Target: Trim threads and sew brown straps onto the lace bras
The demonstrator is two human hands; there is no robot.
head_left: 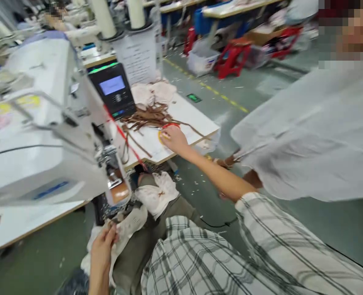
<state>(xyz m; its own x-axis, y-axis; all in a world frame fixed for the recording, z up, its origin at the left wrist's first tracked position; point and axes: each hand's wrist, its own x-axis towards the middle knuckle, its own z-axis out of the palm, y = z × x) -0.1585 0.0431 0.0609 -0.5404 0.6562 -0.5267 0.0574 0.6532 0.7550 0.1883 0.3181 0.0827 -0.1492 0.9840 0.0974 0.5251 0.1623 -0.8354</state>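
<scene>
My left hand pinches the edge of a white fabric piece draped over my lap beside the sewing machine. More white cloth with a small brown mark lies across my knee. My right hand is stretched out to the white table top, fingers closed on red and yellow loops that look like scissors handles; the blades cannot be made out. Just behind it lies a tangled heap of brown fabric strips.
A white sewing machine with a control screen stands at left. Pale cloth pieces lie at the table's back. A person in a white garment is close on the right. Red stools and a plastic bin stand beyond.
</scene>
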